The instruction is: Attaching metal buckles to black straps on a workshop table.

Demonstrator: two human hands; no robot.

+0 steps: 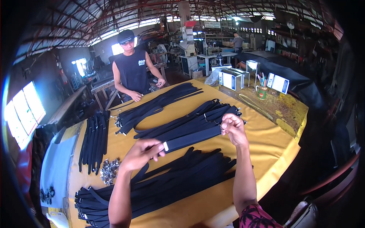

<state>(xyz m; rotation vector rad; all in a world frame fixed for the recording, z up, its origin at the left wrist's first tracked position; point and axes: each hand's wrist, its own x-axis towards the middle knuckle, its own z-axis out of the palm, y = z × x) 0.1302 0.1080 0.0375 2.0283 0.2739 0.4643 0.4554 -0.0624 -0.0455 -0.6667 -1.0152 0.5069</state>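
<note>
A black strap (193,139) is stretched between my two hands above the table. My left hand (144,152) is closed on its left end, beside a shiny metal buckle (165,146). The fingers of my right hand (233,129) pinch the strap's other end, where a small metal piece partly shows. Below my hands lies a large pile of black straps (182,176). Another pile of black straps (197,117), with metal fittings at its right end, lies just beyond. Left of my left hand is a heap of silver metal clips (110,171).
A tan cloth (266,138) covers the table. A bundle of straps (95,138) lies at the left, more straps (163,99) at the far side. Across stands a co-worker (131,68) with small things in hand. Boxes (230,80) and a green mug (261,93) of pens stand far right.
</note>
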